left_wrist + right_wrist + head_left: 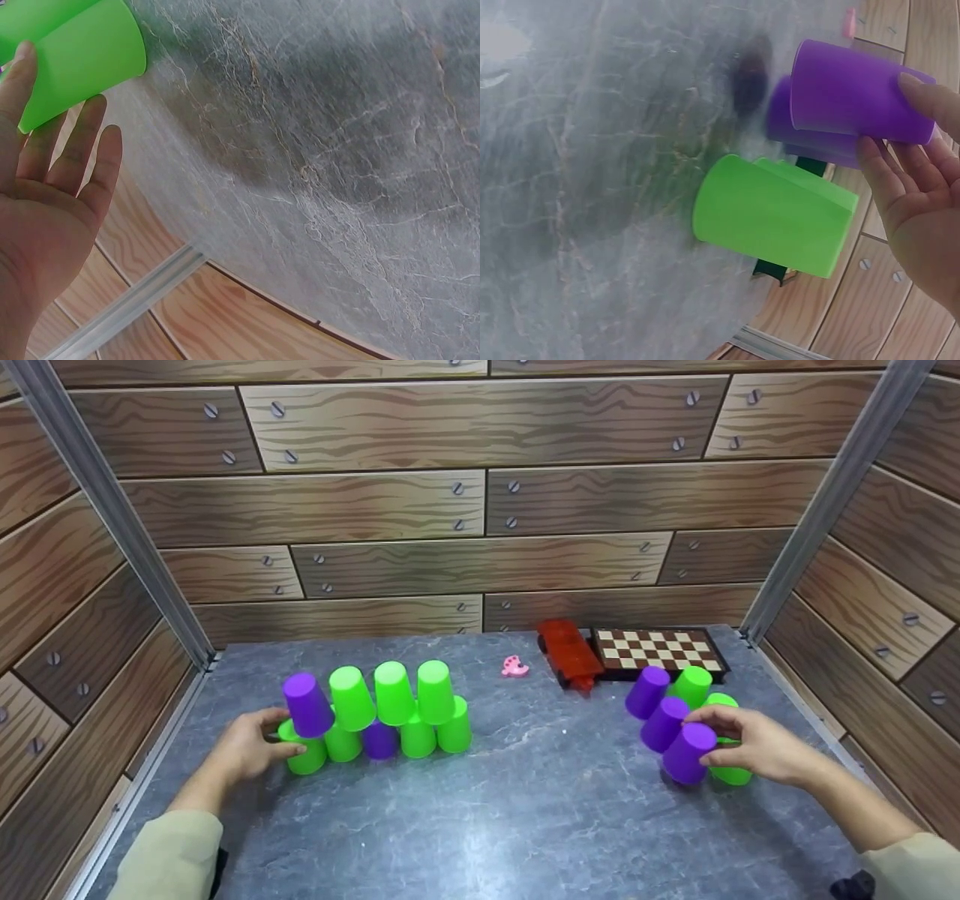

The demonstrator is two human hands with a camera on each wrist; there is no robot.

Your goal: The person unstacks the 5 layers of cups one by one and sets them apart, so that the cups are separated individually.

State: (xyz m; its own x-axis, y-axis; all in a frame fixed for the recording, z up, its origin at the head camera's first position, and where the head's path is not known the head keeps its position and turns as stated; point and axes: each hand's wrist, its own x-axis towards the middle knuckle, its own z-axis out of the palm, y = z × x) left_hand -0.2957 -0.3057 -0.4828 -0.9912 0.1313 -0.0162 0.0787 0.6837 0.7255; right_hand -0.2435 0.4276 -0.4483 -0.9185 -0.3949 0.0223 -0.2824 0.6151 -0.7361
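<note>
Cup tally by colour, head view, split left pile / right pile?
Green cups: 10 visible (7 left, 3 right)
Purple cups: 5 visible (2 left, 3 right)
Total: 15 visible cups (9 left, 6 right)

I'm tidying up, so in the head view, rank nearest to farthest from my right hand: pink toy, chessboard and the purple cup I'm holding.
1. Purple cup: in your right hand.
2. Chessboard: back right.
3. Pink toy: farther left, back middle.
</note>
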